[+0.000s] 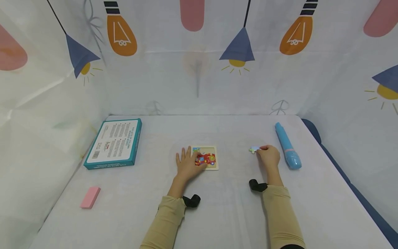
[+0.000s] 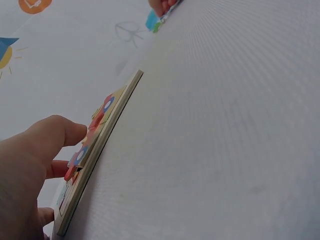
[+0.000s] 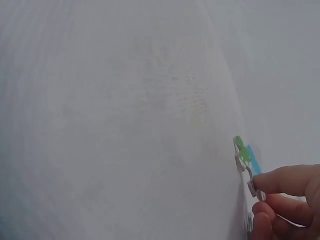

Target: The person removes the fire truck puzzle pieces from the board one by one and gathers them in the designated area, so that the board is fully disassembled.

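The puzzle board (image 1: 217, 159) lies flat under the left hand (image 1: 187, 168), and its red vehicle picture (image 1: 210, 159) is stretched from left to right. The small puzzle piece (image 1: 253, 149) has its longer direction also sideways: its green end points to the left, away from the right hand (image 1: 269, 157), and its pale end goes between the fingers.

The left fingers are spread wide and quite straight; the thumb and the nearest finger reach over the picture, and I cannot tell how firmly they press. The right thumb and fingers are closed in a pinch on the edge of the piece.

The board is below the left thumb, reaching out to its right side. The piece sticks out leftward from the right fingertips, well apart from the board. Just right of the right hand lies a blue tube (image 1: 287, 145).
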`<state>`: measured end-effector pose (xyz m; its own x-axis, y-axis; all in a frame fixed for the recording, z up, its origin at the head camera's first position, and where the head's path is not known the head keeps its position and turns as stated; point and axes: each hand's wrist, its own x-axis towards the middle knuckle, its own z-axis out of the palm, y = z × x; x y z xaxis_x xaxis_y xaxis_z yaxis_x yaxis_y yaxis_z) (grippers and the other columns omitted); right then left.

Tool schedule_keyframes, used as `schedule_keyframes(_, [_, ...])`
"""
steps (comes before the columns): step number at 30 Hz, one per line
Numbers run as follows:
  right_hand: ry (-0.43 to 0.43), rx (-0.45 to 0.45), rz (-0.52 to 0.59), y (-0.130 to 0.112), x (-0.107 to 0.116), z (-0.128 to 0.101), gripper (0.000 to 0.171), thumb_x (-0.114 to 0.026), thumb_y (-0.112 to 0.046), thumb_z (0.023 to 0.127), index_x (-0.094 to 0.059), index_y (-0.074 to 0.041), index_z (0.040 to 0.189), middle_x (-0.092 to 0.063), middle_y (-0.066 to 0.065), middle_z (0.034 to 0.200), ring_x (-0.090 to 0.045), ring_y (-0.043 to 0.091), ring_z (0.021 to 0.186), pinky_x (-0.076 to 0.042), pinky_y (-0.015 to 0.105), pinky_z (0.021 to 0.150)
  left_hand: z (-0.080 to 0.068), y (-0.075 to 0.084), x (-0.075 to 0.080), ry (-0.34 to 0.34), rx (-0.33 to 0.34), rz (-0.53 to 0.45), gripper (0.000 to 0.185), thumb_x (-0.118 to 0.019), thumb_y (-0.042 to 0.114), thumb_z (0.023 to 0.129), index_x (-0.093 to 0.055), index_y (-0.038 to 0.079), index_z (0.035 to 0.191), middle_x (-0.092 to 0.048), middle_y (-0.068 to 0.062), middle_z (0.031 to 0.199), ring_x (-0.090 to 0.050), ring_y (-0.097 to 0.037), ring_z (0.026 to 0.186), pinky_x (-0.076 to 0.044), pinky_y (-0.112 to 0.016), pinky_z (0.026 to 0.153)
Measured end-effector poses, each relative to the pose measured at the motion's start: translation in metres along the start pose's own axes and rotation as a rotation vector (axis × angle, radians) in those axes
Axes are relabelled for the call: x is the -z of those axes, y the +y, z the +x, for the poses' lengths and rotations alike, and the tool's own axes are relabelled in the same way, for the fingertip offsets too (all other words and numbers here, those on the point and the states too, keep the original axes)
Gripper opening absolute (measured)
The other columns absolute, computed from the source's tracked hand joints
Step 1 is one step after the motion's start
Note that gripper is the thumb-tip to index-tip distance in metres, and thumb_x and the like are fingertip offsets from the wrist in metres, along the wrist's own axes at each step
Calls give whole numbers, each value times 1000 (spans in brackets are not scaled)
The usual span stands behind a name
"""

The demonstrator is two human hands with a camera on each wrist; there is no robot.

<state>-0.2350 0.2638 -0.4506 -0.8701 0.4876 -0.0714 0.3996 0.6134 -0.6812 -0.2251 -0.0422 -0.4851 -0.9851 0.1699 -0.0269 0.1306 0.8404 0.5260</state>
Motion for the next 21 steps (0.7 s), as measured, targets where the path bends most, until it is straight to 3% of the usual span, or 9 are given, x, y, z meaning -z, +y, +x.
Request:
schedule_keyframes(13, [9,46,-120,2,-5,2,27,-56,-15,83,-62,3,102,-64,24,101,-57,37,92,-43,44,74,0,-1,-2,23,-11,15,46,-57,44,82,-54,22,122,-25,-18,151,-10,-41,142,-2,-61,110])
schedule_keyframes(21, [13,64,31,-7,-12,1,31,-59,-20,84,-62,0,108,-63,20,101,-58,29,86,-42,30,67,0,-2,-2,26,-12,11,50,-58,45,81,-52,22,125,-25,-18,151,-11,-41,142,-2,-60,110])
